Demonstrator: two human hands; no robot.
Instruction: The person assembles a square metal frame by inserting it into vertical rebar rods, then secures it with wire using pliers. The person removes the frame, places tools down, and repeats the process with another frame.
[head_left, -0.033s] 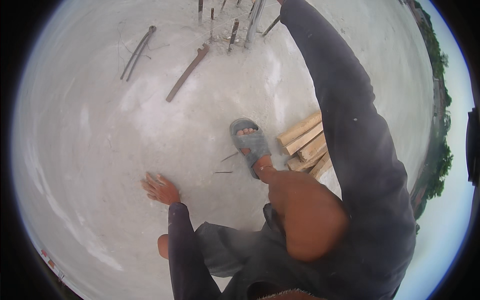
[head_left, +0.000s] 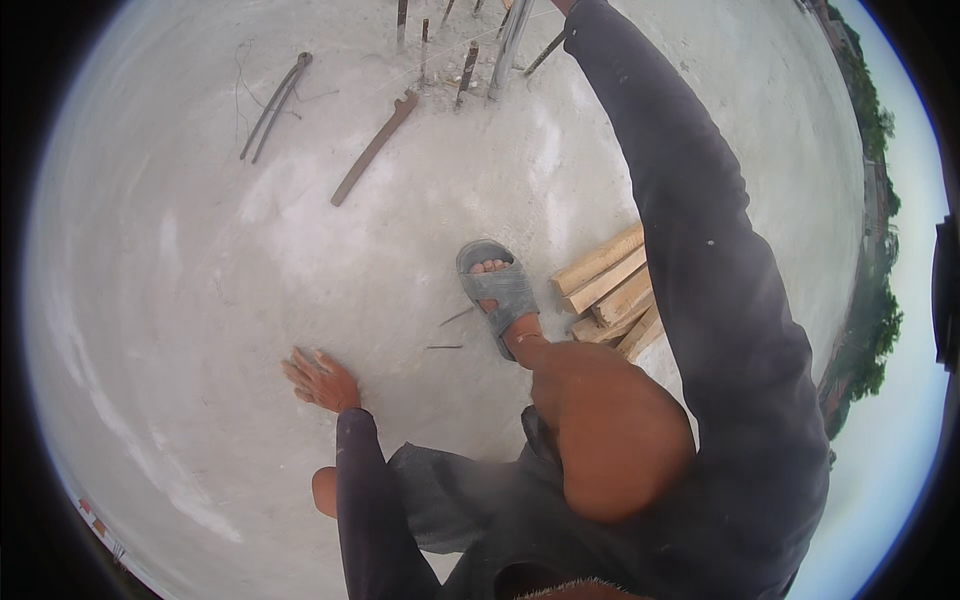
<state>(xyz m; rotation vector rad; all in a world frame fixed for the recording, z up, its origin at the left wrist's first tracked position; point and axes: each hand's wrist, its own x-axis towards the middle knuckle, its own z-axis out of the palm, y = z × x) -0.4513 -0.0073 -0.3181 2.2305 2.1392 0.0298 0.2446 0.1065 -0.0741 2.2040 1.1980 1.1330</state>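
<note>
The person is crouched low on a pale concrete floor (head_left: 200,300). The left arm comes up from the bottom edge in a dark sleeve and goes straight down to the floor. The left hand (head_left: 320,380) lies flat on the concrete, palm down. Its fingers (head_left: 297,372) are spread wide and stretched out, and they hold nothing. They only press on the bare floor.

The right arm (head_left: 700,250) is in the same dark sleeve. It reaches far up and away, all the way to the top edge. The right hand is cut off at the top edge, so you cannot tell if its fingers are open or closed, or what they touch. The sleeve ends close to a grey metal pole (head_left: 510,45) that stands up from the floor.

One foot in a grey sandal (head_left: 497,290) stands flat on the concrete, with the bare knee (head_left: 610,430) bent above it. Just to the right of the sandal is a small stack of wooden planks (head_left: 610,290). Two small nails (head_left: 450,330) lie just left of the sandal, between it and the left hand.

Farther up, well away from the left hand, lie a long rusty metal bar (head_left: 373,148) and a pair of long pincers (head_left: 275,105). Some short rusty rods (head_left: 466,70) stick up near the pole.
</note>
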